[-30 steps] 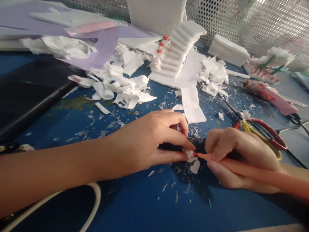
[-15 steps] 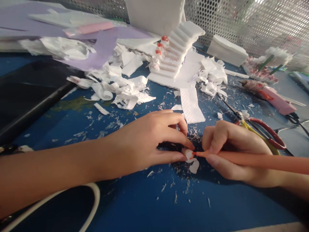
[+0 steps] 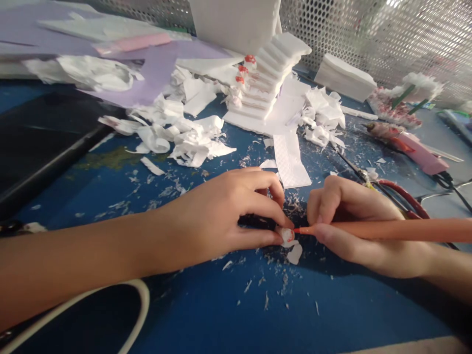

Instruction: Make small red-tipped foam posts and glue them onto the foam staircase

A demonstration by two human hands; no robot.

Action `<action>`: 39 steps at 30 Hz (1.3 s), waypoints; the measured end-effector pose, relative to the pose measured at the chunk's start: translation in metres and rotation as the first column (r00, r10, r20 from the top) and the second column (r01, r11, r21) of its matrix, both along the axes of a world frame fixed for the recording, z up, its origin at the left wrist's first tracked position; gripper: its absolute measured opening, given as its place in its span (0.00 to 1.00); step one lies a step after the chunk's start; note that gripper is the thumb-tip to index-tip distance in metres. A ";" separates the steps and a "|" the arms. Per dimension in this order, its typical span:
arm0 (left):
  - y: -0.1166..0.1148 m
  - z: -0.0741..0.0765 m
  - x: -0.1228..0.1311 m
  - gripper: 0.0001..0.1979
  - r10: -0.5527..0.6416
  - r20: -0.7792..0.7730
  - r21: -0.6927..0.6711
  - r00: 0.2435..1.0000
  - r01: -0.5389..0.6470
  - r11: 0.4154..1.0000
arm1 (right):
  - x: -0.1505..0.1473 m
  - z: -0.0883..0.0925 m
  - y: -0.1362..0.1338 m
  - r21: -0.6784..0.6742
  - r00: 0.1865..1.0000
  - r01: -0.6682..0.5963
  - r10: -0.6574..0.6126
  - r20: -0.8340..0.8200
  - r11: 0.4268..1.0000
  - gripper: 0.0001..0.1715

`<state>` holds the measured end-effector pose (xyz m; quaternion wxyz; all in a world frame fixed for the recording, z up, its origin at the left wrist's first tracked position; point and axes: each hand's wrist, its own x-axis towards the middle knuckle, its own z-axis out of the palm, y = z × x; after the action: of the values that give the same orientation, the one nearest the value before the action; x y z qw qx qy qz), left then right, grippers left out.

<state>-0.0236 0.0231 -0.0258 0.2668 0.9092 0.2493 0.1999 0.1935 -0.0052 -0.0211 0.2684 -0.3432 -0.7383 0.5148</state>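
Observation:
Between the thumb and fingers of my left hand (image 3: 228, 211) is a small white paper piece (image 3: 287, 237) with red marks on it, pinched close to the blue tabletop. My right hand (image 3: 357, 221) is closed around an orange marker (image 3: 398, 230). The marker's red tip meets the edge of the white piece. A flat white paper scrap (image 3: 294, 254) lies just below the piece, touching or nearly touching it. Behind the hands stands a stepped white stack (image 3: 271, 78) of foam-like slabs with red-coloured bits along its left side.
Crumpled paper scraps (image 3: 199, 140) lie behind my left hand. Scissors (image 3: 401, 196) sit partly hidden behind my right hand, near a pink glue gun (image 3: 416, 150). A black flat object (image 3: 51, 142) is at left, a white cable (image 3: 142, 305) at front left. A perforated metal panel (image 3: 342, 29) rises behind.
The marker and my right hand have shifted slightly, the marker's back end now higher. More red shows on the white piece's upper right edge. My left hand keeps its pinch.

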 end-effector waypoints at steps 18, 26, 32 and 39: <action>0.002 0.003 0.002 0.05 0.004 0.012 -0.046 1.000 -0.003 0.999 | -0.002 0.002 0.002 -0.034 0.999 -0.017 0.015 -0.042 0.999 0.10; 0.001 0.004 0.001 0.05 -0.006 0.003 -0.059 1.000 0.007 0.998 | -0.004 0.001 0.005 -0.065 0.999 -0.017 0.015 -0.045 0.998 0.10; 0.001 0.005 0.003 0.05 0.003 0.008 -0.078 1.000 -0.002 0.997 | -0.005 0.003 0.006 -0.062 1.000 -0.011 0.011 -0.013 0.998 0.10; 0.000 0.005 0.003 0.04 0.006 0.009 -0.102 1.000 -0.005 0.995 | -0.009 0.005 0.007 -0.047 1.000 -0.018 0.018 0.012 0.999 0.11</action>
<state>-0.0209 0.0231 -0.0207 0.3136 0.8928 0.2603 0.1919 0.1840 0.0020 -0.0160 0.2510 -0.3459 -0.7309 0.5321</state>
